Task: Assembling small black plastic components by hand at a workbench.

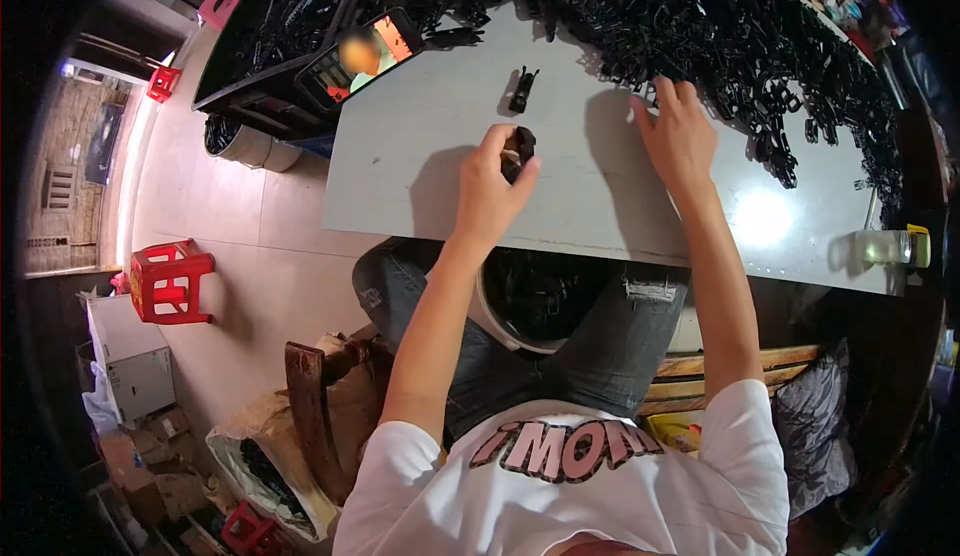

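Note:
My left hand [490, 186] is closed around a small black plastic clip-like part [518, 154] above the white table [570, 186]. The fingers cover much of that part, so its full shape is hidden. Just beyond this hand, a single narrow black piece [522, 90] with two prongs lies on the tabletop. To the right, my right hand [682, 141] reaches to the near edge of a large heap of black plastic parts [720, 41]. Its thumb and forefinger are apart, with dark pieces at the fingertips; none is clearly held.
A phone [362, 59] leans at the table's far left, beside a big dark bin [250, 84] of black parts. A lidded jar [888, 247] sits at the right edge. Between my knees stands a bucket [492, 318]. A red stool [170, 281] is on the floor.

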`<state>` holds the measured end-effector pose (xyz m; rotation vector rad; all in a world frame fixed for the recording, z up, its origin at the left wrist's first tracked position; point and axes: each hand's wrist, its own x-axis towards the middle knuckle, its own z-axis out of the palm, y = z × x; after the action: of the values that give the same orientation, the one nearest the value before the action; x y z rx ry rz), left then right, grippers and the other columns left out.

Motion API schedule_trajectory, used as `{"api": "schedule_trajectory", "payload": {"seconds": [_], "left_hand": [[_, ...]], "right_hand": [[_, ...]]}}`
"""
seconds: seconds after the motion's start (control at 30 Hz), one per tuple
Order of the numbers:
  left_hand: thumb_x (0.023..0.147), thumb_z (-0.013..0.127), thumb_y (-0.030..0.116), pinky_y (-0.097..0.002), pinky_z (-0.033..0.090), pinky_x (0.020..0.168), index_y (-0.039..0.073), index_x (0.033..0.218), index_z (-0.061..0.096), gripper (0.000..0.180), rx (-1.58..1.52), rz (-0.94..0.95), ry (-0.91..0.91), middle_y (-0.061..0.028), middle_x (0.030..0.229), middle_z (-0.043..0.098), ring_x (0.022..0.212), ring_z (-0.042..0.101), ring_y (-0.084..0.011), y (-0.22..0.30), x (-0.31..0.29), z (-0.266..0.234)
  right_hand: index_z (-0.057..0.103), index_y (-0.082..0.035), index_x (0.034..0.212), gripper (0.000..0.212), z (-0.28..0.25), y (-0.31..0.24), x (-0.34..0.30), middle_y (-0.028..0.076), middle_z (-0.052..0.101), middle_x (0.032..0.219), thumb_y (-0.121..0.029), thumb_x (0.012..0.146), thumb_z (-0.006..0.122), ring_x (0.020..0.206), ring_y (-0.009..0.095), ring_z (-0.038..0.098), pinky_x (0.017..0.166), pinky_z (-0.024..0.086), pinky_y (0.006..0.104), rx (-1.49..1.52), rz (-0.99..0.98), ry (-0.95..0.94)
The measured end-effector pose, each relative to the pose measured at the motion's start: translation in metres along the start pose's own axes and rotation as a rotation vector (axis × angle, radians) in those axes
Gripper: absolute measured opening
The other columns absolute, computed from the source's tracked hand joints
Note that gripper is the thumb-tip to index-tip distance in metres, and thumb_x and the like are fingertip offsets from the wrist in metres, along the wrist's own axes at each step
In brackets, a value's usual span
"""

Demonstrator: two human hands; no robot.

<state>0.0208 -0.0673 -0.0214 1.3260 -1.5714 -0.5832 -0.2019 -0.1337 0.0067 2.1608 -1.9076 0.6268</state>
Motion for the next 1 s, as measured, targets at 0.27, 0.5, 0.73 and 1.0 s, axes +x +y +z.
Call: {"api": "schedule_trajectory", "payload": {"seconds": [0.27,0.5,0.73,1.0], "left_hand": [[0.087,0.057,0.003,-0.023,0.05,0.059,0.004,0.118,0.049,0.032,-0.453,-0.274,-0.164,-0.0086,0.09,0.065,0.068,0.062,-0.0111,0.017,-0.01,-0.003],[0.09,0.055,0.006,-0.0226,0.051,0.064,0.001,0.113,0.053,0.023,-0.49,-0.282,-0.201,-0.0096,0.094,0.065,0.075,0.066,-0.0136,0.007,-0.011,-0.007],[0.09,0.058,0.009,-0.0213,0.048,0.064,0.002,0.112,0.055,0.023,-0.46,-0.307,-0.228,-0.0075,0.093,0.065,0.075,0.065,-0.0118,0.016,-0.013,-0.006],[0.087,0.062,0.006,-0.0227,0.05,0.061,0.0,0.108,0.059,0.022,-0.417,-0.312,-0.272,-0.0049,0.08,0.063,0.07,0.064,-0.0104,0.022,-0.017,-0.003]], "right_hand": [[0.058,-0.007,0.09,0.015,0.017,0.007,-0.007,0.009,0.057,0.083,-0.018,0.08,0.061,0.074,0.03,0.061,0.058,0.049,0.0418,-0.172,-0.125,0.005],[0.058,-0.002,0.097,0.012,-0.019,0.01,-0.045,-0.002,0.049,0.067,-0.005,0.086,0.058,0.056,0.004,0.042,0.047,0.03,0.02,1.475,0.487,-0.531],[0.066,-0.001,0.1,0.017,-0.028,0.018,-0.047,0.002,0.055,0.063,-0.009,0.085,0.061,0.055,0.007,0.046,0.048,0.037,0.0232,0.971,0.491,-0.582],[0.064,-0.009,0.11,0.03,-0.023,0.038,-0.035,0.011,0.058,0.084,-0.007,0.079,0.062,0.071,0.031,0.059,0.061,0.047,0.0407,0.251,-0.052,-0.042]]}}
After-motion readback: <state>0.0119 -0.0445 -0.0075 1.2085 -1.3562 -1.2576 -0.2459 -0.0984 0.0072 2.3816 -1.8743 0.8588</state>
